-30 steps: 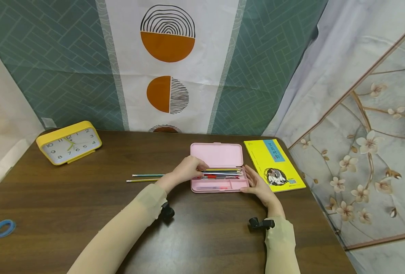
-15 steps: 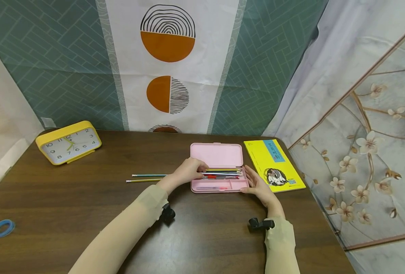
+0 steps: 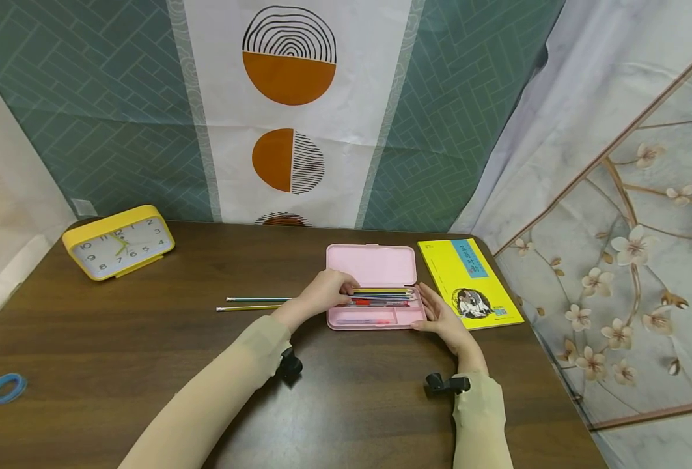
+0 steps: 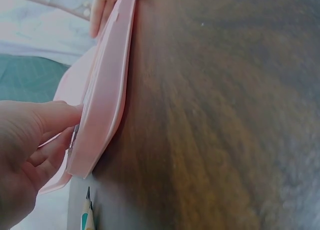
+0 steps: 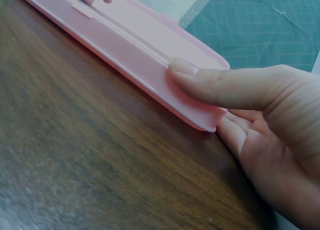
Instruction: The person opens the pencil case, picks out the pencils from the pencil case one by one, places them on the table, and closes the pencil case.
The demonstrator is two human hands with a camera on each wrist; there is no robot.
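Note:
A pink pencil case (image 3: 404, 318) lies with its lid (image 3: 372, 264) folded back, several pencils and pens (image 3: 383, 297) in its long compartment. My left hand (image 3: 324, 291) reaches over its left end. In the left wrist view, thumb and fingers (image 4: 55, 115) pinch at the narrow ends of writing tools just inside the wall; the pinched piece, apparently a pencil, is mostly hidden. My right hand (image 3: 446, 324) grips the case's right end, thumb (image 5: 200, 80) on the front wall and fingers round the corner. Left of the case, a green pencil (image 3: 254, 299) and a yellow pencil (image 3: 246, 308) lie on the table.
A yellow book (image 3: 469, 280) lies just right of the case. At the back left stands a yellow clock (image 3: 120, 244), and a blue ring (image 3: 4, 389), like a tape roll, is on the left of the brown table (image 3: 117, 339). Curtains hang behind.
The white pencil-like line reaching from my left hand over the case no longer stands out; the row there looks darker and bluish. My left hand has shifted slightly right. The right hand stays put.

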